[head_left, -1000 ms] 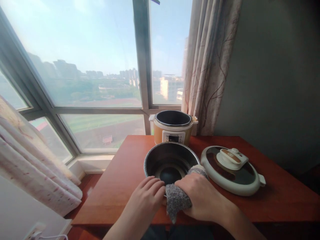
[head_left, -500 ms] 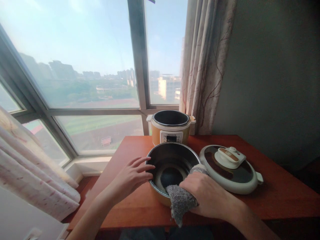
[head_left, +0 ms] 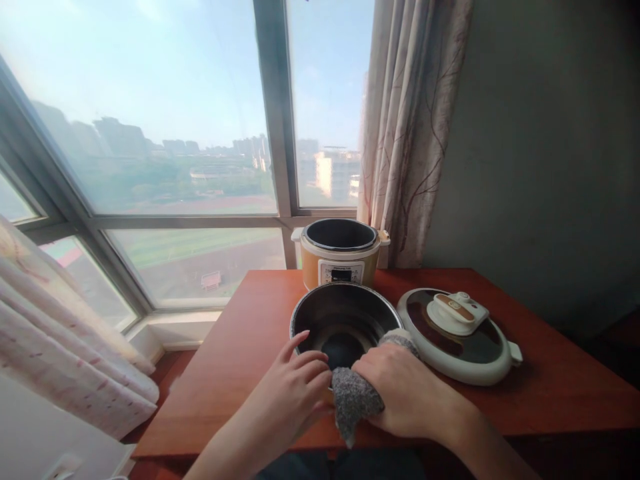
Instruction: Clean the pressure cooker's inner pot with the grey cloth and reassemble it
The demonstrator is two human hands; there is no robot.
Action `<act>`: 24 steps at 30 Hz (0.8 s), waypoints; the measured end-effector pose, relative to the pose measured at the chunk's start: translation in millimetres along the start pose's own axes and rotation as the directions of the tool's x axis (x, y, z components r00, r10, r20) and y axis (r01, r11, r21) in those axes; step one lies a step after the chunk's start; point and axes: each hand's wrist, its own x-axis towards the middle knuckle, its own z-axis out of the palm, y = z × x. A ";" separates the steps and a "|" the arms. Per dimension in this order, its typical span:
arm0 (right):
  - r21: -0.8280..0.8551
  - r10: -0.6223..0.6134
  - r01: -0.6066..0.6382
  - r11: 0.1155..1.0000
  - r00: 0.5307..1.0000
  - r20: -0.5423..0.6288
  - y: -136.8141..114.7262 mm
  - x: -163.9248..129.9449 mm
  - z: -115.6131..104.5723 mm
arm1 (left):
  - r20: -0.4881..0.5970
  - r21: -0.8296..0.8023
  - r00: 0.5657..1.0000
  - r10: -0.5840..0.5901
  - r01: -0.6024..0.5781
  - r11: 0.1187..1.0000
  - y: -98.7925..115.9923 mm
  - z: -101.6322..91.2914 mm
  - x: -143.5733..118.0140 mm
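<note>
Right hand [head_left: 400, 387], fingers curled tight around a grey cloth [head_left: 354, 399], presses it over the near rim of the inner pot [head_left: 345, 319]. Left hand [head_left: 295, 393] rests on that rim beside the cloth, fingers loosely spread. The pot sits on the red counter [head_left: 240, 373], cooker base [head_left: 340, 257] behind, lid [head_left: 457, 333] just right.

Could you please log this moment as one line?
left hand: on inner pot rim | right hand: pressing grey cloth on rim
</note>
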 end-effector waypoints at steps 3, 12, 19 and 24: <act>-0.006 -0.002 0.002 1.000 1.000 0.013 -3.4 1.3 -0.8 | -0.040 0.014 0.999 -0.013 0.014 1.000 7.7 7.2 3.3; 0.013 -0.075 0.075 0.997 0.997 -0.022 -3.7 2.3 9.7 | 0.055 -0.063 0.994 0.095 -0.092 0.994 -23.1 -13.7 1.3; 0.050 -0.174 0.177 0.983 0.983 -0.064 22.4 -7.6 7.0 | 0.066 -0.124 0.993 0.101 -0.092 0.988 -56.5 -26.5 -8.0; 0.085 -0.175 0.185 0.979 0.978 -0.116 35.3 -11.7 3.1 | 0.097 -0.114 0.995 0.016 -0.005 0.993 -92.0 -30.2 -14.3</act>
